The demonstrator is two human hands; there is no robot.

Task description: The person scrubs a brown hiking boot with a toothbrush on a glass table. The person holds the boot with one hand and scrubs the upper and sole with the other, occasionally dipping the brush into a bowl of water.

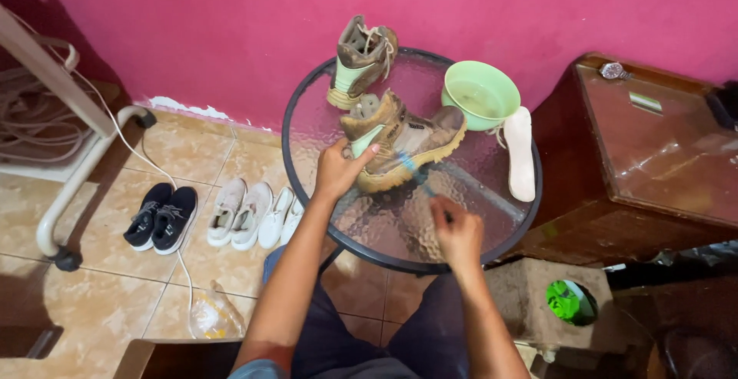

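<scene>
A muddy tan boot [407, 142] lies on its side on a round glass table [400, 229]. My left hand [338, 167] grips the boot at its heel. In my right hand [455, 229] is a small blue brush [419, 179], its head against the boot's sole edge. A second muddy boot [361, 58] stands at the table's far rim by the pink wall. Beside the boots sits a green bowl [480, 94], and a white insole [521, 152] lies at the table's right edge.
On the tiled floor to the left are black sneakers [161, 216], beige shoes [240, 211] and white shoes [280, 216], plus a plastic bag [214, 316]. A dark wooden cabinet [653, 156] with a wristwatch [615, 70] stands right. A white metal frame [69, 156] stands far left.
</scene>
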